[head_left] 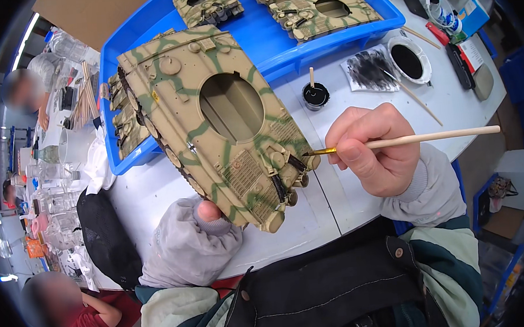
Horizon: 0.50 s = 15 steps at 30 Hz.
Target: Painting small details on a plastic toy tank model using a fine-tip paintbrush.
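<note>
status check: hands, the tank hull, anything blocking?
Left hand grips camouflaged tank hull from below, tilted over the table. Right hand holds paintbrush, tip at the hull's rear corner. Nothing in the way; black paint pot stands apart.

Tan tank hull point(210, 124) with green camouflage stripes; blue tray point(278, 47) behind

Grey cuffs, striped sleeves, black apron front

Both wrists are wrapped in soft grey ribbed cuffs; the one on the left hand point(208, 213) is pulled far up so only a thumb tip shows, while the right hand point(373, 149) is bare past its cuff. Above the cuffs the 2 sleeves are banded in cream and dark teal. Across the chest lies a black garment with pale stitching and several round snap studs along its edges.
</note>
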Available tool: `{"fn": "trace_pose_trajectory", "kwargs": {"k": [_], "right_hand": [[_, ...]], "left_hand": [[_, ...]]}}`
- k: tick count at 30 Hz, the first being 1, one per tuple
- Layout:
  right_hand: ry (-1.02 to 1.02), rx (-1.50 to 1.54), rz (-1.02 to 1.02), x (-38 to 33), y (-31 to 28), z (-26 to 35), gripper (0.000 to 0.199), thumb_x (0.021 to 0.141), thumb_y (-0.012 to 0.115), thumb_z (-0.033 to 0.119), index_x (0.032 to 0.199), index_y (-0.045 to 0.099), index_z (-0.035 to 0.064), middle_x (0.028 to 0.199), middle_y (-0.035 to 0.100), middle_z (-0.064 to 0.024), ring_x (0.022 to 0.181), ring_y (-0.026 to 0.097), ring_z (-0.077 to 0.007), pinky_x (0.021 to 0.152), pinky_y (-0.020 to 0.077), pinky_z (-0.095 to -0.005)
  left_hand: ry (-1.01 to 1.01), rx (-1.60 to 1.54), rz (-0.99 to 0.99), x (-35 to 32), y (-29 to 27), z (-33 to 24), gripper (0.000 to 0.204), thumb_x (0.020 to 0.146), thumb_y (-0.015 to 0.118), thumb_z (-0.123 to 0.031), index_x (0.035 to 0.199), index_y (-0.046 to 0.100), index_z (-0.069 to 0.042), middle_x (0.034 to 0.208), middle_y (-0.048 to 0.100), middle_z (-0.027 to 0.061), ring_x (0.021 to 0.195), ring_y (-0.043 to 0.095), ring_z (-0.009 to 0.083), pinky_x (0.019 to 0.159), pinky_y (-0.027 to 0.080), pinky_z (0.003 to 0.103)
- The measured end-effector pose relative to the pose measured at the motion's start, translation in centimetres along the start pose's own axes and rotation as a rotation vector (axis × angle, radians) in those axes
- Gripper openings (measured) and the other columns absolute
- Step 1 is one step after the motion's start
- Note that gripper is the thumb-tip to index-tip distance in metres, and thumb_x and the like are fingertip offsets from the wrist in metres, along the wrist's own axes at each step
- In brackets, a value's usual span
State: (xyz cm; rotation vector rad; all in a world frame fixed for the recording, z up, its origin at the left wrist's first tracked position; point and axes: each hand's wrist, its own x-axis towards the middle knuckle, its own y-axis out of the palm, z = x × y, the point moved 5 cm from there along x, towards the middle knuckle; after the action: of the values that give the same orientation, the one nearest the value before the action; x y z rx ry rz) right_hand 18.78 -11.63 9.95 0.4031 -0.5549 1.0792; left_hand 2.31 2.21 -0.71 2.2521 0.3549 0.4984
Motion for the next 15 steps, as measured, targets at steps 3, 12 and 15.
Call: {"fn": "trace_pose_trajectory", "kwargs": {"k": [3, 12, 15], "right_hand": [[-0.021, -0.042, 0.036, -0.1, 0.0, 0.1, 0.011, 0.085, 0.06, 0.001, 0.087, 0.049, 0.0013, 0.067, 0.058, -0.0073, 0.056, 0.054, -0.0128, 0.047, 0.04, -0.0225], [-0.055, -0.149, 0.101, 0.0, 0.1, 0.2, 0.014, 0.084, 0.062, 0.004, 0.085, 0.048, 0.0035, 0.068, 0.059, -0.0071, 0.057, 0.057, -0.0158, 0.048, 0.0428, -0.0237], [-0.058, -0.145, 0.114, 0.2, 0.3, 0.5, 0.014, 0.084, 0.062, 0.004, 0.086, 0.048, 0.0036, 0.068, 0.059, -0.0073, 0.057, 0.058, -0.0161, 0.048, 0.0432, -0.0238]], "left_hand": [[-0.148, -0.01, 0.201, 1.3, 1.3, -0.2, 0.109, 0.065, 0.066, -0.065, 0.134, 0.022, 0.008, 0.125, 0.042, 0.0312, 0.105, 0.053, 0.042, 0.076, 0.054, 0.046], [-0.197, -0.084, 0.178, 1.3, 1.2, -0.2, 0.109, 0.065, 0.071, -0.059, 0.134, 0.021, 0.008, 0.128, 0.04, 0.0294, 0.112, 0.049, 0.039, 0.083, 0.052, 0.047], [-0.126, -0.046, 0.205, 0.9, -0.2, -0.2, 0.108, 0.065, 0.073, -0.056, 0.135, 0.021, 0.007, 0.129, 0.039, 0.0287, 0.115, 0.047, 0.0385, 0.084, 0.051, 0.048]]}}
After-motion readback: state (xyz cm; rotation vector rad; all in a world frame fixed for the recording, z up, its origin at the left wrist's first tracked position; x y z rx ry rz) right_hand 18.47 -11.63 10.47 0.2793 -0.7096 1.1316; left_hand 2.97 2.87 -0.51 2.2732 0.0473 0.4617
